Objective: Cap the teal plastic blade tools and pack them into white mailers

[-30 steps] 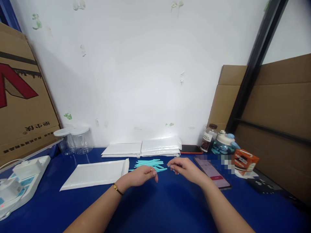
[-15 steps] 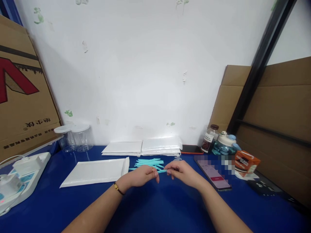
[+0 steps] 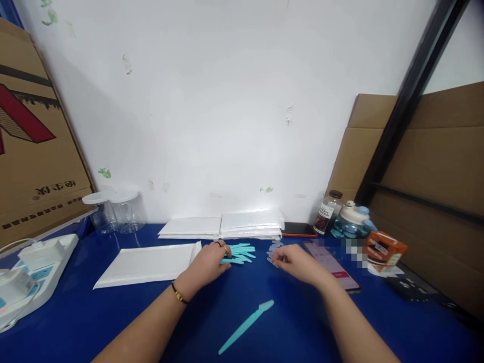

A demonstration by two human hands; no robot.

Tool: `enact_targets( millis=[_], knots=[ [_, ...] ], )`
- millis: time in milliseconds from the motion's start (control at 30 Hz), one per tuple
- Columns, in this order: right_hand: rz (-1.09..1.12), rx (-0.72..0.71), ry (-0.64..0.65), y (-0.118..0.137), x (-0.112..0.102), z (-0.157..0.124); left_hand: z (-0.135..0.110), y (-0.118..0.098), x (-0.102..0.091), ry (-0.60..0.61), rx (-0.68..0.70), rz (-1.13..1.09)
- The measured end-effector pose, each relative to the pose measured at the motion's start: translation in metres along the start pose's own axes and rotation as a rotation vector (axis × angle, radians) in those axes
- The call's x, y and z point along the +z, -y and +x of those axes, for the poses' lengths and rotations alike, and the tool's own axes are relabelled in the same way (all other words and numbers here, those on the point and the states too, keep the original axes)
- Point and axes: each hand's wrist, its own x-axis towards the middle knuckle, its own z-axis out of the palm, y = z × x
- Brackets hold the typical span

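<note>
A teal eyebrow razor (image 3: 246, 327) lies alone, slanting, on the blue table in front of me. Beyond it is a loose pile of teal razors (image 3: 242, 250). My left hand (image 3: 209, 259) reaches over the left end of that pile, thumb and fingers apart around the razor ends; its fingertips are partly hidden. On the right, my right hand (image 3: 289, 259) pinches at the near end of a small group of clear plastic blade covers (image 3: 276, 247). One cover's end shows at its fingertips.
A white padded envelope (image 3: 147, 264) lies left of the pile, with stacked white envelopes (image 3: 251, 224) against the wall. Two phones (image 3: 333, 264), a bottle (image 3: 328, 212), a water jug (image 3: 351, 222) and an orange box (image 3: 385, 249) stand right. A power strip (image 3: 49, 267) and clear jars (image 3: 126, 212) are left.
The razor that both hands were holding now lies on the table nearer me. My left hand has moved left to the pile, and my right hand has shifted right to the clear covers.
</note>
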Motion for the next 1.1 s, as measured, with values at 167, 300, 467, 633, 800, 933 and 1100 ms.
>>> enact_targets(
  millis=[167, 300, 467, 633, 800, 933, 1100],
  knots=[
    [-0.174, 0.158, -0.084, -0.019, 0.004, 0.008, 0.004, 0.017, 0.004, 0.027, -0.064, 0.115],
    [-0.271, 0.123, -0.09, -0.014, 0.021, 0.014, 0.005, 0.016, 0.001, 0.049, -0.096, 0.062],
    [-0.321, 0.058, -0.047, -0.008, 0.029, 0.016, 0.004, 0.005, -0.003, 0.035, -0.08, -0.079],
    [-0.047, -0.056, 0.072, -0.007, 0.028, 0.014, 0.003, -0.005, 0.008, 0.135, -0.03, -0.156],
    [-0.083, -0.145, 0.048, -0.001, 0.027, 0.012, 0.004, -0.007, 0.016, 0.144, -0.036, -0.14],
    [-0.126, -0.177, 0.047, 0.004, 0.029, 0.013, 0.004, -0.005, 0.017, 0.151, -0.037, -0.141],
    [-0.106, -0.209, 0.053, 0.009, 0.037, 0.014, 0.005, -0.01, 0.015, 0.131, -0.027, -0.159]
  ],
)
